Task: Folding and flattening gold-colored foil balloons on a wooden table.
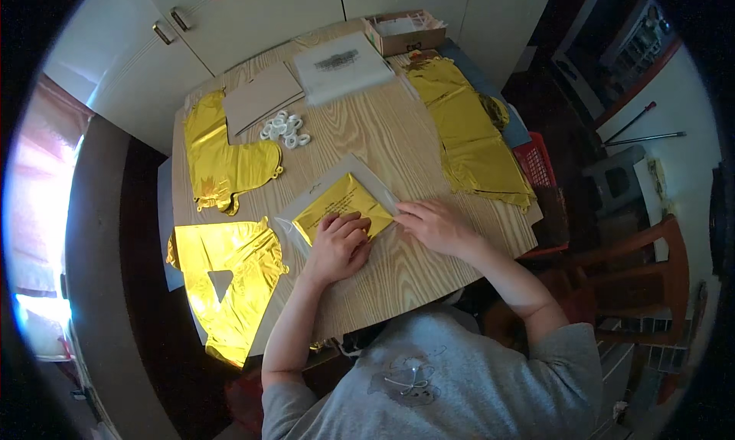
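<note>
A folded gold foil balloon (342, 206) lies inside a clear plastic sleeve (337, 181) near the front edge of the wooden tabletop (383, 134), roughly at its middle. The left hand (337, 245) rests on the near end of the folded foil with its fingers curled down, pressing rather than gripping. The right hand (432, 224) lies flat just beside the sleeve's right edge, fingers stretched out and touching the plastic, closed on nothing.

Three more heaps of gold foil balloons are on the table: one letter-shaped balloon (226, 275) spread flat at the front left corner and hanging over the edge, one (222, 161) along the left edge behind it, and a longer pile (471, 141) along the right edge. Toward the back left lies one brown cardboard sheet (260, 96), with a small cluster of white plastic rings (285, 128) just in front of it; their number is too small to count. One stack of clear bags (341, 66) sits at the back middle, and one open cardboard box (404, 30) stands at the back right corner.
</note>
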`<action>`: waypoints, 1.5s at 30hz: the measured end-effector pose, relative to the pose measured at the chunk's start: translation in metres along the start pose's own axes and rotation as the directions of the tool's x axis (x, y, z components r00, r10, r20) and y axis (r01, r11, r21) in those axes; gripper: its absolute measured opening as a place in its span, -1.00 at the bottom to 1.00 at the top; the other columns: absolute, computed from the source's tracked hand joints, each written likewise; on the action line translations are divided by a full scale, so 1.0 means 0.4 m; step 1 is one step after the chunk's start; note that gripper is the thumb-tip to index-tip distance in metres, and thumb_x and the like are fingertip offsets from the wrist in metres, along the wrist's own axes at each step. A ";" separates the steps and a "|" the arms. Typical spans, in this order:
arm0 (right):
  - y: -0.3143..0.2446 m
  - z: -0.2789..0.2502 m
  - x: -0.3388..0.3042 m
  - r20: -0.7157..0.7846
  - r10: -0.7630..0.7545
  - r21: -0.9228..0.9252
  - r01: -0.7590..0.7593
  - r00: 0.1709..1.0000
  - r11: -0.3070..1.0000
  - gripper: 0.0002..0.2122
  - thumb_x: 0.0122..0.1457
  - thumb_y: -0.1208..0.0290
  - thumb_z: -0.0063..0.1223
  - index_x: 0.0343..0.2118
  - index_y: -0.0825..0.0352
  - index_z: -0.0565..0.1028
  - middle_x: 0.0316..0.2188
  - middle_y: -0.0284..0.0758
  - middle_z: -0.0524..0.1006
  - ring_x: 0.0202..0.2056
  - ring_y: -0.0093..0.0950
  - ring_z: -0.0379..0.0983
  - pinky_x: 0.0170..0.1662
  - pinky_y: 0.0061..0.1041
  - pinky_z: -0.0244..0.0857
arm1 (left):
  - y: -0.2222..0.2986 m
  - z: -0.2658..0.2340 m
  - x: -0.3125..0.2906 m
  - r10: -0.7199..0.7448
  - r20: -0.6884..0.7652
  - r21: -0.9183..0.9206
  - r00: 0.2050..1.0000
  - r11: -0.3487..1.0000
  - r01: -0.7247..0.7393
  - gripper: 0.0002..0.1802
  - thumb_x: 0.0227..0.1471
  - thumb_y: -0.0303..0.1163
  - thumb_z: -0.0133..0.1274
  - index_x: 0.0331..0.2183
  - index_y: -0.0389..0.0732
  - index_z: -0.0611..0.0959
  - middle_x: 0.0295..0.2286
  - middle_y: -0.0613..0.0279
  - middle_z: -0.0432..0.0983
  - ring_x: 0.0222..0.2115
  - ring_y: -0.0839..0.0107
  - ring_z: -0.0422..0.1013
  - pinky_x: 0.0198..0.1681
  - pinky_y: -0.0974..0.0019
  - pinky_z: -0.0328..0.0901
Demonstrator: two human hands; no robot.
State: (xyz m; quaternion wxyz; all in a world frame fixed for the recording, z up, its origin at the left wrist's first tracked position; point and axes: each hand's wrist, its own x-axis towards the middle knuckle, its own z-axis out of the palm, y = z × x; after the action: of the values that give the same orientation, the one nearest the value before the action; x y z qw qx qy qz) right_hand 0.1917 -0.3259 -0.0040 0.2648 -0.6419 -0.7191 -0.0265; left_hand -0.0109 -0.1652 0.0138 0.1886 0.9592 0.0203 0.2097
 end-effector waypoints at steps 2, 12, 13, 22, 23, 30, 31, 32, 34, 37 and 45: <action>0.013 0.010 -0.009 0.003 -0.019 -0.018 0.019 1.000 1.000 -0.76 0.10 0.42 -0.03 -0.16 0.28 0.51 -0.15 -0.29 0.50 -0.07 -0.31 0.43 0.00 -0.36 0.32 | -0.002 0.000 0.000 0.003 0.003 -0.015 1.000 1.000 -0.003 -0.83 -0.15 -0.38 0.14 -0.41 -0.17 0.55 -0.20 0.25 0.54 -0.06 0.25 0.40 0.01 0.08 0.19; 0.022 -0.002 0.002 -0.021 -0.131 -0.083 0.129 0.991 0.988 -0.80 0.02 0.43 -0.03 -0.28 0.29 0.52 -0.24 -0.38 0.51 -0.19 -0.42 0.45 -0.12 -0.44 0.37 | -0.015 0.004 -0.006 0.007 0.021 -0.037 1.000 0.999 -0.006 -0.80 -0.14 -0.35 0.16 -0.38 -0.16 0.56 -0.21 0.24 0.54 -0.04 0.24 0.40 0.03 0.07 0.18; 0.022 0.000 0.001 -0.020 -0.134 -0.074 0.133 0.991 0.988 -0.80 0.02 0.43 -0.03 -0.29 0.29 0.52 -0.25 -0.38 0.51 -0.19 -0.42 0.45 -0.13 -0.45 0.38 | -0.018 0.009 -0.010 -0.004 0.012 -0.029 1.000 1.000 0.004 -0.79 -0.13 -0.34 0.16 -0.38 -0.16 0.56 -0.20 0.24 0.54 -0.04 0.24 0.40 0.04 0.06 0.17; 0.011 -0.012 0.003 -0.015 -0.168 -0.132 0.165 0.986 0.978 -0.80 0.00 0.44 -0.01 -0.30 0.34 0.53 -0.28 -0.35 0.53 -0.22 -0.43 0.47 -0.18 -0.45 0.41 | -0.029 0.001 -0.018 -0.231 0.059 0.235 0.971 0.949 0.211 -0.39 -0.06 -0.08 0.11 0.04 -0.09 0.47 0.13 0.08 0.24 0.20 0.06 0.09 0.22 -0.22 -0.09; 0.011 -0.009 0.003 -0.021 -0.168 -0.135 0.164 0.986 0.977 -0.80 0.00 0.44 -0.01 -0.30 0.34 0.53 -0.27 -0.35 0.53 -0.23 -0.43 0.47 -0.18 -0.45 0.41 | -0.031 0.003 -0.021 -0.244 0.062 0.246 0.968 0.943 0.222 -0.37 -0.05 -0.05 0.09 0.06 -0.09 0.45 0.13 0.08 0.23 0.20 0.05 0.08 0.22 -0.23 -0.10; 0.005 -0.006 0.005 -0.050 -0.108 -0.070 0.104 0.993 0.992 -0.82 0.05 0.40 0.04 -0.28 0.29 0.53 -0.26 -0.34 0.52 -0.24 -0.41 0.47 -0.18 -0.43 0.41 | -0.037 0.009 -0.017 -0.277 0.103 0.244 0.955 0.938 0.246 -0.24 -0.04 0.02 0.05 0.14 -0.14 0.34 0.16 0.12 0.21 0.23 0.08 0.04 0.25 -0.22 -0.19; 0.001 -0.008 0.009 -0.062 -0.088 -0.042 0.086 0.994 0.995 -0.82 0.06 0.39 0.05 -0.27 0.28 0.53 -0.27 -0.34 0.51 -0.24 -0.41 0.47 -0.19 -0.43 0.41 | -0.039 0.010 -0.016 -0.280 0.105 0.241 0.954 0.938 0.249 -0.22 -0.04 0.02 0.06 0.15 -0.16 0.32 0.16 0.13 0.21 0.23 0.09 0.04 0.25 -0.21 -0.19; -0.005 -0.010 0.014 -0.049 -0.060 -0.038 0.058 0.997 0.998 -0.81 0.06 0.39 0.06 -0.25 0.26 0.53 -0.28 -0.34 0.50 -0.24 -0.40 0.47 -0.19 -0.42 0.41 | -0.039 0.010 -0.017 -0.283 0.106 0.237 0.953 0.938 0.252 -0.20 -0.05 0.03 0.07 0.16 -0.17 0.30 0.16 0.13 0.21 0.23 0.10 0.04 0.26 -0.20 -0.20; -0.034 -0.028 0.042 -0.026 -0.003 -0.032 0.002 1.000 0.999 -0.79 0.05 0.37 0.09 -0.22 0.23 0.53 -0.29 -0.34 0.48 -0.26 -0.37 0.47 -0.21 -0.40 0.41 | -0.038 0.005 -0.016 -0.310 0.126 0.209 0.942 0.937 0.280 -0.15 -0.05 0.01 0.08 0.19 -0.20 0.23 0.17 0.11 0.19 0.24 0.09 0.01 0.28 -0.16 -0.24; -0.063 -0.029 0.059 0.094 0.065 -0.102 -0.056 0.993 0.993 -0.72 0.02 0.43 0.14 -0.15 0.19 0.54 -0.25 -0.31 0.43 -0.24 -0.34 0.45 -0.18 -0.39 0.40 | -0.037 0.003 -0.016 -0.341 0.145 0.185 0.929 0.932 0.313 -0.06 -0.07 0.02 0.11 0.22 -0.23 0.14 0.17 0.08 0.19 0.25 0.10 -0.01 0.29 -0.13 -0.25; -0.053 0.026 0.065 -0.068 0.106 -0.044 -0.109 0.992 0.993 -0.77 0.02 0.41 0.10 -0.21 0.25 0.50 -0.34 -0.29 0.44 -0.28 -0.34 0.45 -0.23 -0.33 0.37 | -0.041 0.009 -0.017 -0.356 0.081 0.184 0.931 0.923 0.337 0.04 -0.14 0.06 0.17 0.23 -0.25 0.11 0.18 0.09 0.16 0.25 0.19 0.01 0.29 -0.11 -0.21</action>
State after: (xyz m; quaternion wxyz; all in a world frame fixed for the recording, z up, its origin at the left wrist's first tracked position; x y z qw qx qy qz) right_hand 0.1674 -0.3021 0.0041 0.2739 -0.6847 -0.6735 -0.0506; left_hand -0.0148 -0.1522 0.0022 0.1424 0.9632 0.1963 0.1159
